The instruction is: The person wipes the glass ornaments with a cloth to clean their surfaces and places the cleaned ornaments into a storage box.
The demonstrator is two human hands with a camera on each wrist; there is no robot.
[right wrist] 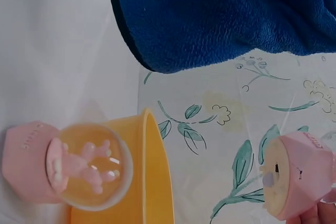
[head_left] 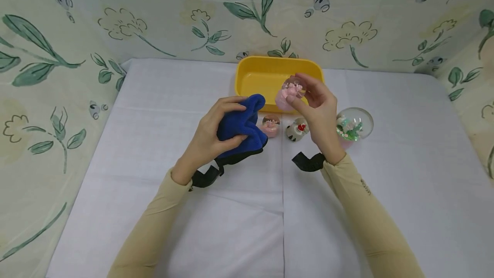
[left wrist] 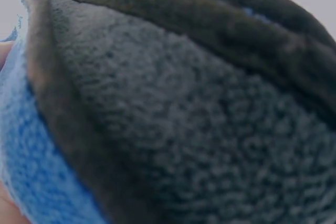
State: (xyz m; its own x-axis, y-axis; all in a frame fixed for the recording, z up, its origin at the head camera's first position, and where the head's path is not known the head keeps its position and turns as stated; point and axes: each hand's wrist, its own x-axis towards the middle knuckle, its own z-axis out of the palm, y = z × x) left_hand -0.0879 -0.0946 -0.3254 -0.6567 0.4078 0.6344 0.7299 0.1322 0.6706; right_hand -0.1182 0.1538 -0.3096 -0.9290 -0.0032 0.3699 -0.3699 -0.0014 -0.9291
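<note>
My left hand (head_left: 206, 134) grips a bunched blue cloth (head_left: 240, 125) with a dark edge, between thumb and fingers. The cloth's grey underside (left wrist: 173, 93) fills most of the left wrist view. In my right hand (head_left: 322, 117) a pink-based snow globe (head_left: 284, 99) is pinched, held tilted over the front of a yellow tub (head_left: 242, 67). The right wrist view shows its faceted pink base (right wrist: 310, 174), with fingertips below. Cloth and held globe are apart.
In front of the tub stand a small pink snow globe (head_left: 271, 128) and a white figure globe (head_left: 294, 132) with a red detail. A larger snow globe (head_left: 353, 125) with green inside sits beside my right wrist. A floral curtain (head_left: 173, 20) backs the white-covered table (head_left: 154, 98).
</note>
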